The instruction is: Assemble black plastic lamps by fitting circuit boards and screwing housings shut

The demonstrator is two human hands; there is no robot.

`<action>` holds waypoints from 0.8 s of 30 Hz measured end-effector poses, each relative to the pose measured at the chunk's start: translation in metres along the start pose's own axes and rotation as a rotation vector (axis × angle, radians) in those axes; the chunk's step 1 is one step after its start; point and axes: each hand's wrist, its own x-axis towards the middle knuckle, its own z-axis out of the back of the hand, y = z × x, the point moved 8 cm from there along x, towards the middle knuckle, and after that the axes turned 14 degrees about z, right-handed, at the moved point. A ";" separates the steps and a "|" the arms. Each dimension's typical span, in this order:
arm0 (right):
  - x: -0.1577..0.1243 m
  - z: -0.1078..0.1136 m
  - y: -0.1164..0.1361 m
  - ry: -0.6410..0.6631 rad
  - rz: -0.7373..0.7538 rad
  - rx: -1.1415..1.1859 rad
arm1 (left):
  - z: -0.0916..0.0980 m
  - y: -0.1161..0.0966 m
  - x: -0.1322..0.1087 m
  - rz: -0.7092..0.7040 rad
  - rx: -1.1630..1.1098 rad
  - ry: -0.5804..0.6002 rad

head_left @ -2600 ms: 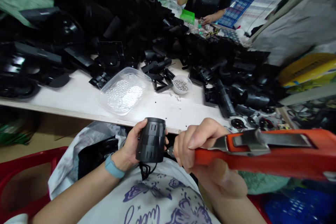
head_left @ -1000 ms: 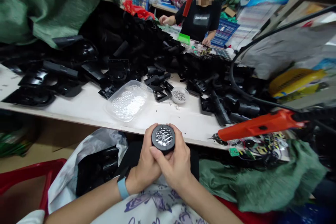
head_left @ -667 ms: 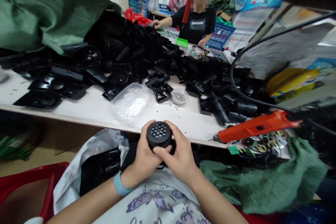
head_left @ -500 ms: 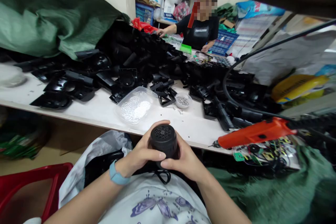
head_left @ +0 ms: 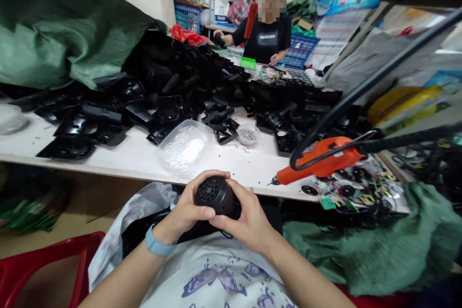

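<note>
Cylinder (head_left: pixel 218 197), black, holed at 1 end, held in 2 hands just in front of table (head_left: pixel 224 166) edge: left hand (head_left: pixel 184 211) and right hand (head_left: pixel 245 221) curled closely around it. On table, behind cylinder: clear tub (head_left: pixel 162 154) of shiny beads (head_left: pixel 184 151); white bowl (head_left: pixel 242 141) of metal bits (head_left: pixel 248 134).
</note>
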 end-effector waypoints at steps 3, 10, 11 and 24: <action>0.000 -0.005 0.003 -0.015 -0.015 0.028 | 0.003 0.003 -0.001 0.000 -0.036 -0.049; -0.010 -0.010 0.006 -0.155 0.043 -0.051 | -0.001 -0.003 -0.007 -0.022 0.072 -0.123; -0.011 -0.009 0.005 -0.186 0.047 -0.110 | 0.000 -0.001 -0.006 -0.006 0.072 -0.136; -0.023 0.003 -0.018 -0.238 -0.100 -0.076 | 0.012 0.028 0.015 0.150 -0.229 -0.159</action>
